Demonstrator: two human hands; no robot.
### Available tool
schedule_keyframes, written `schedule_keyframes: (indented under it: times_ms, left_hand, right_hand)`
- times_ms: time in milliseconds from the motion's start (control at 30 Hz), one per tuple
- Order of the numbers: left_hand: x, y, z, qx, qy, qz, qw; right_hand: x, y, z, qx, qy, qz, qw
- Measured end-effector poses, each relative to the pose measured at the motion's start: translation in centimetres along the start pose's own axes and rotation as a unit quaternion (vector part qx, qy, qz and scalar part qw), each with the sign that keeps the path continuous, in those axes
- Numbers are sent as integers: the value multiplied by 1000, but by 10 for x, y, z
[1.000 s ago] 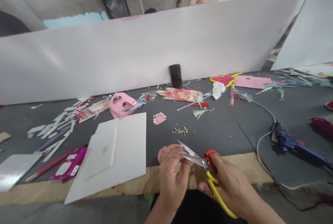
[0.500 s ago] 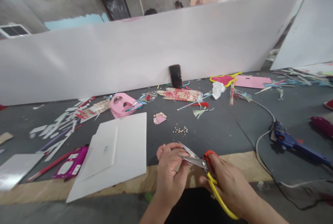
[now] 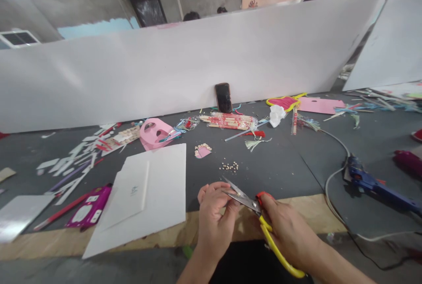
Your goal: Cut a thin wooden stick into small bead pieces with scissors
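Observation:
In the head view my right hand (image 3: 290, 227) is wrapped round the handles of a pair of scissors (image 3: 245, 200), which have a yellow loop and an orange-red one. The blades are a little apart and point left, at the fingertips of my left hand (image 3: 216, 213). My left fingers are pinched together; a tiny pale bit shows at the blades, but what they hold is too small to make out. Beyond the blades small pale round pieces (image 3: 230, 167) lie scattered. Further back is a pink card piece (image 3: 202, 151) edged with similar bits.
White boards (image 3: 165, 187) and a purple case (image 3: 89, 207) lie at left, near a pink mask-like cutout (image 3: 154, 132). Wrapped sticks (image 3: 229, 121) lie before a phone (image 3: 223, 98) against the white partition (image 3: 132, 81). A blue glue gun (image 3: 376, 183) with its cable is at right.
The scissor blades have drawn closer together and shifted slightly left at my left fingertips. My left hand has hardly moved.

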State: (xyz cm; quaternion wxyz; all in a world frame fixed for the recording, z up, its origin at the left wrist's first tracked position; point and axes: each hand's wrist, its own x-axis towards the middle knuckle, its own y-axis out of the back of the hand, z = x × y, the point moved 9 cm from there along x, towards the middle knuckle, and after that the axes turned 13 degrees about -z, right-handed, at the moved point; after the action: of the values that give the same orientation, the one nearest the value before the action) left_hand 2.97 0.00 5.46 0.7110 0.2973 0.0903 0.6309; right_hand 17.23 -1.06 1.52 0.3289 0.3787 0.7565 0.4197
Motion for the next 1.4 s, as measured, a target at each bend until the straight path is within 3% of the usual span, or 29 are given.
schedule_keyframes:
  times_ms: [300, 533, 733, 1100, 1400]
  left_hand:
    - [1, 0, 3, 18, -9, 3, 1000]
    - [1, -1, 2, 52, -7, 11, 999]
    - [1, -6, 6, 66, -21, -16, 997]
    - [5, -6, 12, 36, -36, -63, 997]
    - [1, -4, 15, 69, -48, -17, 996]
  right_hand:
    - [2, -3, 6, -9, -3, 5, 1000]
    - [0, -2, 9, 16, 14, 43, 999]
    - [-4, 6, 3, 45, 33, 67, 996]
    - [-2, 3, 3, 53, 7, 5, 999]
    - [-4, 6, 1, 59, 10, 35, 998]
